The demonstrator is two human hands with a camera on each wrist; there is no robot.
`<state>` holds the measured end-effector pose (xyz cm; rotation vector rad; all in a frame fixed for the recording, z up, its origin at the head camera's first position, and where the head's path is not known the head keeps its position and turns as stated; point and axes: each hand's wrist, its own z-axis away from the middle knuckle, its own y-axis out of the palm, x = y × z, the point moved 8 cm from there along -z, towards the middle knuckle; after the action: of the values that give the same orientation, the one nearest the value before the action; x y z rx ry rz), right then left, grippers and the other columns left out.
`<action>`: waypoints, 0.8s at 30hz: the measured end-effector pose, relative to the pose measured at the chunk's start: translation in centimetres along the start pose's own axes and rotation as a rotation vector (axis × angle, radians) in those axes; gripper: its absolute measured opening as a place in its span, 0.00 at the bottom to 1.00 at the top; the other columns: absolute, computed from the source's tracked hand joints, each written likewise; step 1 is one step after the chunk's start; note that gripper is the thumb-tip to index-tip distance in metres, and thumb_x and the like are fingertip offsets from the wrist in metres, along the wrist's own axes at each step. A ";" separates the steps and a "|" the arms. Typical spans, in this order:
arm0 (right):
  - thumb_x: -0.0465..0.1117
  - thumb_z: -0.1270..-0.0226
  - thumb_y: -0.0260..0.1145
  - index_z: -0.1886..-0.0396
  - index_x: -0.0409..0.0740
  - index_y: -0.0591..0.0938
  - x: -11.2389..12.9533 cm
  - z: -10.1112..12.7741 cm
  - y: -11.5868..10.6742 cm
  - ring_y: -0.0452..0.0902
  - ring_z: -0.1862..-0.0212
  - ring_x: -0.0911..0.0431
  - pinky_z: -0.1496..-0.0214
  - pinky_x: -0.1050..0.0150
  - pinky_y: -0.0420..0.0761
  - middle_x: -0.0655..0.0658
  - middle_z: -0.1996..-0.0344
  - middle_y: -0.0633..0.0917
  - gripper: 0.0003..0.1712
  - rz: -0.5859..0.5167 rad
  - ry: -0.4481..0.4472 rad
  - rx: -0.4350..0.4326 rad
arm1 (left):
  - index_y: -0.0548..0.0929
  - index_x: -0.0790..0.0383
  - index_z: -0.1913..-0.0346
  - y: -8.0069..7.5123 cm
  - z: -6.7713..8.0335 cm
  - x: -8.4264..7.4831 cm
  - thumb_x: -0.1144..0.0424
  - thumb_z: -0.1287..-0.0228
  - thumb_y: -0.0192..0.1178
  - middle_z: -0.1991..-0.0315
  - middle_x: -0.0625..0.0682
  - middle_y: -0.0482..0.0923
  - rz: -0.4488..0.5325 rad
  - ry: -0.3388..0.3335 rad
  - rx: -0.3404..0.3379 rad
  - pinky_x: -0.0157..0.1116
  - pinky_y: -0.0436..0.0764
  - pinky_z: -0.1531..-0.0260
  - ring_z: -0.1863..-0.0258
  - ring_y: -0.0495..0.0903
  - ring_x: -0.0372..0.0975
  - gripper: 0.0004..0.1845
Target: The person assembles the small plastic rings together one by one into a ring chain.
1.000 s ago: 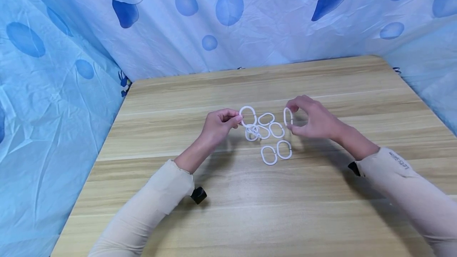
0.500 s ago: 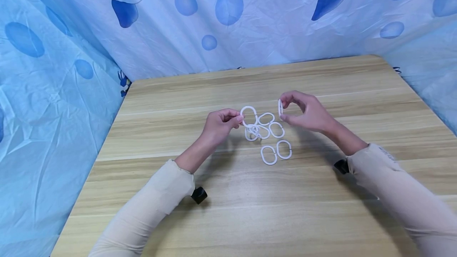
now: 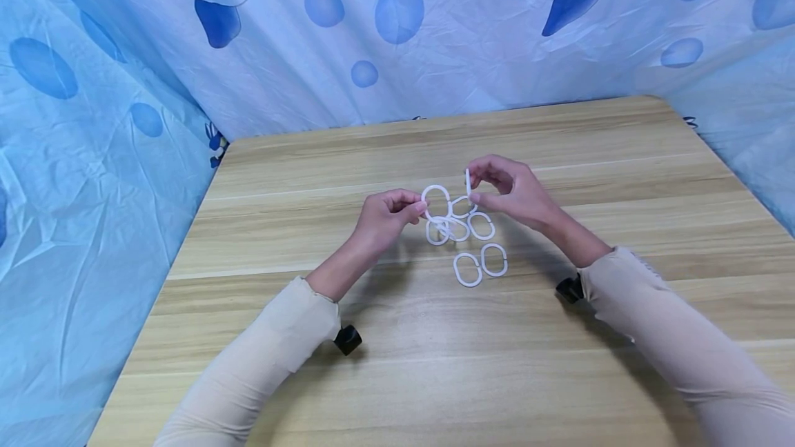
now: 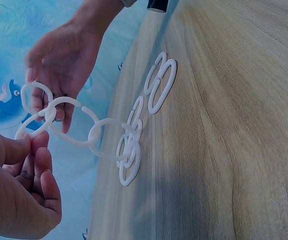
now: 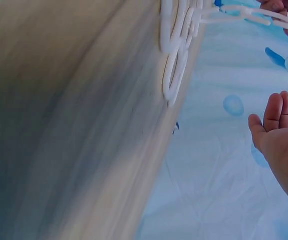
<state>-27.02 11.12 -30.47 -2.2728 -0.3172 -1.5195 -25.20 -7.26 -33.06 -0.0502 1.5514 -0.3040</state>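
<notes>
bright even light overhead, soft shadows under the arms on the table, wrist views blurry, smeared up close

Right wrist view: right hand cut off by right and bottom edges, fingertips out of frame; table blurred; left hand clipped at top edge. Left wrist view: left hand cut by left and bottom edges. Head view: whether the single ring touches the chain is too small to tell.
</notes>
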 end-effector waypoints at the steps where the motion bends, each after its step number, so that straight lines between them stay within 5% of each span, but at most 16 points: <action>1: 0.29 0.49 0.65 0.54 0.31 0.72 -0.1 -0.1 0.1 0.71 0.55 0.49 0.41 0.60 0.64 0.35 0.63 0.75 0.20 -0.010 -0.001 -0.001 | 0.81 0.68 0.64 0.0 0.0 0.0 0.63 0.45 0.60 0.70 0.56 0.81 -0.001 -0.001 0.000 0.47 0.74 0.60 0.72 0.77 0.41 0.10; 10: 0.33 0.47 0.63 0.54 0.27 0.71 -0.2 -0.5 1.5 0.73 0.57 0.49 0.48 0.62 0.70 0.36 0.62 0.76 0.21 -0.082 0.013 -0.020 | 0.81 0.63 0.67 0.1 -0.1 0.1 0.62 0.46 0.61 0.68 0.59 0.81 0.000 0.004 0.007 0.49 0.73 0.59 0.74 0.76 0.39 0.08; 24: 0.26 0.48 0.58 0.57 0.25 0.70 -1.0 -0.9 2.9 0.71 0.61 0.51 0.58 0.68 0.74 0.37 0.63 0.75 0.17 -0.347 0.019 -0.037 | 0.82 0.63 0.67 0.0 -0.1 0.1 0.62 0.46 0.61 0.67 0.61 0.80 0.021 -0.003 0.002 0.47 0.74 0.59 0.73 0.77 0.39 0.08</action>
<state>-26.97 8.14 -31.66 -2.3195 -0.7149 -1.7211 -25.28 -7.27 -33.18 -0.0329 1.5482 -0.2887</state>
